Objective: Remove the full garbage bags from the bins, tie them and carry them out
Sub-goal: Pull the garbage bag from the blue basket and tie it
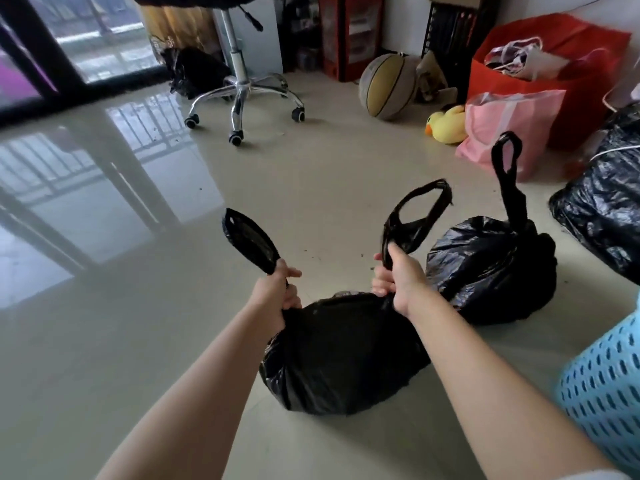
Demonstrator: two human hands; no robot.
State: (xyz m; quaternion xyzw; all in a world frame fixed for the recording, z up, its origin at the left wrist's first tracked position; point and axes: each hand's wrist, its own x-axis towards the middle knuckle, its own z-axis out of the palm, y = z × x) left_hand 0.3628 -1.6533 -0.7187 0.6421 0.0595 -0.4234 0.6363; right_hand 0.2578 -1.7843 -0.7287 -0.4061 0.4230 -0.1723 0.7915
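No text, label, brand or number can be read anywhere: the black bags (pixel 339 355), the red bag (pixel 568 98) and the pink bag (pixel 509 129) show no legible print.

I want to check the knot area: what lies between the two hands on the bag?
In the head view, only the bag's gathered top edge spans between the left hand and right hand; no knot shows.

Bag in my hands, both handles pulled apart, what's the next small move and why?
Probably cross the two handles over each other and pull the first half of a knot. The left hand and right hand each grip a handle of the bag, spread wide, and its mouth between them is not yet tied, while the second bag beside it looks tied.
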